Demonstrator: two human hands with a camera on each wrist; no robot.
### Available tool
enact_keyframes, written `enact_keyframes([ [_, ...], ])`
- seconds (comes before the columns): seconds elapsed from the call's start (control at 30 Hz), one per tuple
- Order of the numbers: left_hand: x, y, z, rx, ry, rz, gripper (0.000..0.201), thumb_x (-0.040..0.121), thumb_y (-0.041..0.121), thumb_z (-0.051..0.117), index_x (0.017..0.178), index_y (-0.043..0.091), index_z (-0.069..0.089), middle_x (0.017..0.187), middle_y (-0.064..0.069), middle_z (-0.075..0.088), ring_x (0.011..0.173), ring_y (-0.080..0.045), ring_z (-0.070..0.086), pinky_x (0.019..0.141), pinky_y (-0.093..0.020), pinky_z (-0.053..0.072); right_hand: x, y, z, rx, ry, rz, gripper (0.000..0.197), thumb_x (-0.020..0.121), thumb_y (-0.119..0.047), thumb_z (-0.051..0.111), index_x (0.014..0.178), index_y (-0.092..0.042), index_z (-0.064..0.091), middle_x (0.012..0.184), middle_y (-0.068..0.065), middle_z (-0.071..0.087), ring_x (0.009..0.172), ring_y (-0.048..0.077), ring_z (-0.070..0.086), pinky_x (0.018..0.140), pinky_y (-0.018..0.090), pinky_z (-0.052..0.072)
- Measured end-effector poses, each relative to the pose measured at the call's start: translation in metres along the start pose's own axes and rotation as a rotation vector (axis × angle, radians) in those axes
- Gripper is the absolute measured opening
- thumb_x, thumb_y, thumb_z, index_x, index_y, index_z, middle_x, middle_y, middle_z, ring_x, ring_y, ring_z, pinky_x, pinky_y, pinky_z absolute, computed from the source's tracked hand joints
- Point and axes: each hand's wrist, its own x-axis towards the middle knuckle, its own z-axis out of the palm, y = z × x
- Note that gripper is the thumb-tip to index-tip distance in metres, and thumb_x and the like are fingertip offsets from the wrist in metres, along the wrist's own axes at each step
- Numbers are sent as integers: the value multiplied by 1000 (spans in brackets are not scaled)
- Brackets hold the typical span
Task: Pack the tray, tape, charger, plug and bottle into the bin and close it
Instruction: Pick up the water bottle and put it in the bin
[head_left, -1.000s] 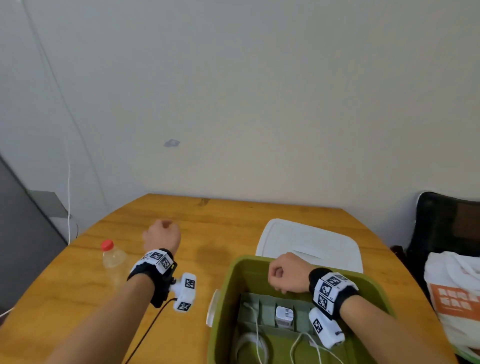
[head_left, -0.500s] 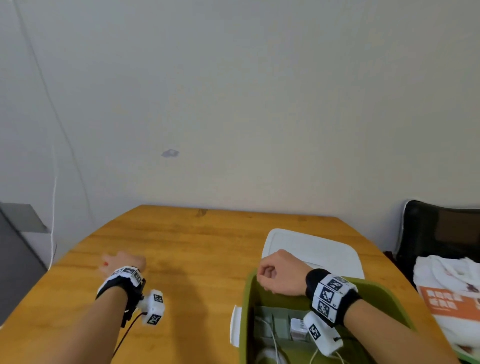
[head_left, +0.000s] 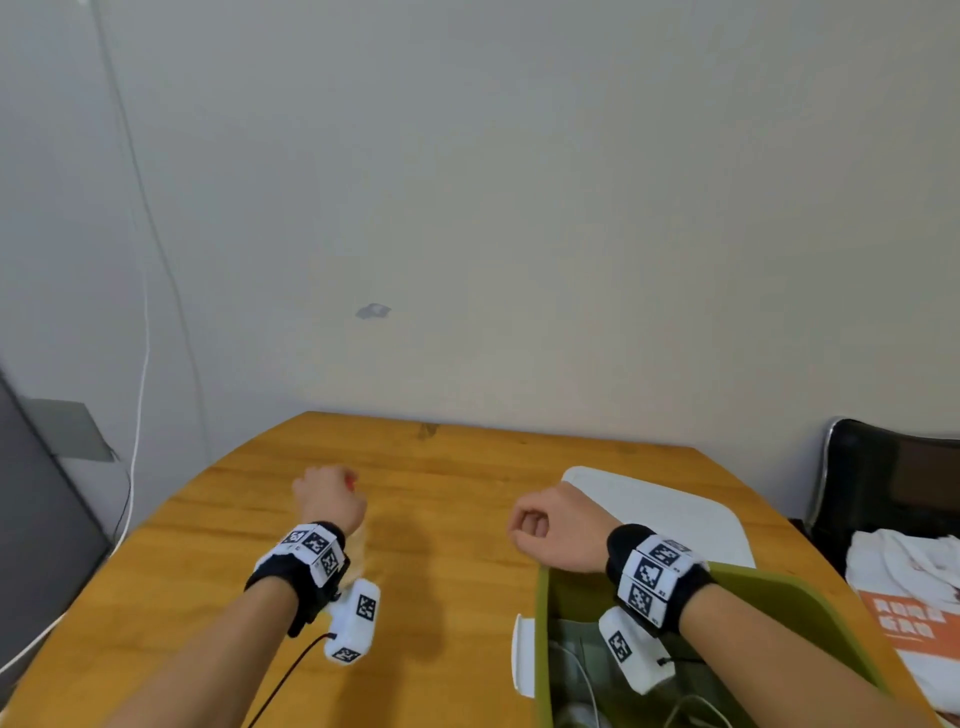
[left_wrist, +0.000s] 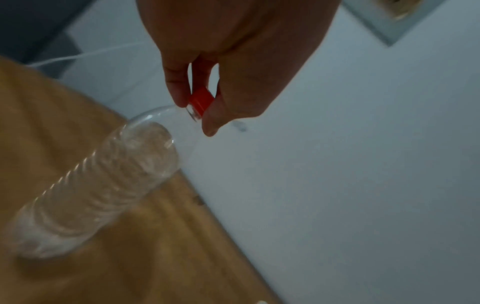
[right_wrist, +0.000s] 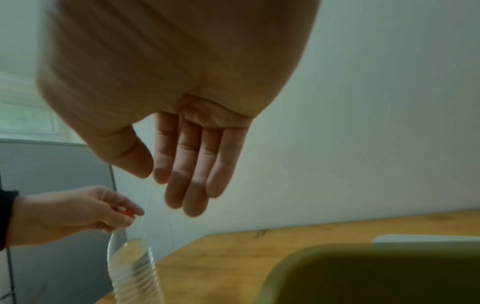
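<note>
My left hand (head_left: 327, 501) pinches the red cap (left_wrist: 200, 100) of a clear ribbed plastic bottle (left_wrist: 103, 185), which hangs tilted above the wooden table (head_left: 441, 597). In the head view only a bit of the cap (head_left: 351, 480) shows past the knuckles. My right hand (head_left: 550, 527) hovers over the far left corner of the green bin (head_left: 789, 584), fingers relaxed and holding nothing, as the right wrist view shows (right_wrist: 182, 181). White cables (head_left: 582, 675) lie inside the bin. The white lid (head_left: 675, 512) lies flat on the table behind the bin.
A black chair (head_left: 893, 467) at the right carries a white bag with orange print (head_left: 909, 597). The wall stands close behind the table. A white cable (head_left: 140, 415) hangs down at the left beside a dark grey panel (head_left: 41, 519).
My left hand reached left to the bottle, took it by the cap and has carried it up and to the right. My right hand rose a little above the bin's rim.
</note>
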Motion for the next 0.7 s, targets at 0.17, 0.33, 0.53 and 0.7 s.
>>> enact_keyframes([
  [0.17, -43, 83, -49, -156, -16, 392, 27, 79, 6, 67, 103, 13, 75, 98, -3, 73, 97, -21, 66, 90, -28, 51, 4, -5, -15, 33, 162, -56, 51, 82, -40, 78, 128, -30, 60, 119, -18, 65, 106, 0, 60, 83, 16, 46],
  [0.33, -94, 163, -86, -383, -161, 582, 25, 75, 14, 79, 100, 19, 76, 94, 6, 70, 82, -9, 61, 76, -20, 48, -8, -23, -47, 161, 133, -44, 111, 62, -54, 89, 152, -32, 28, 142, -16, 48, 128, -2, 47, 101, 21, 41],
  [0.53, -137, 217, -77, -640, -383, 596, 22, 77, 12, 80, 98, 17, 76, 86, 7, 73, 72, -5, 62, 68, -17, 47, -64, -17, -88, 207, 138, 1, 84, 71, -37, 91, 139, -29, 42, 119, -22, 59, 110, -8, 56, 89, 15, 44],
  [0.7, -173, 251, -43, -663, -508, 581, 24, 76, 15, 81, 100, 13, 75, 81, 5, 72, 64, -2, 63, 63, -16, 49, -121, 20, -101, 285, 96, 7, 71, 75, -26, 90, 130, -36, 46, 117, -21, 60, 107, -13, 58, 88, 8, 44],
])
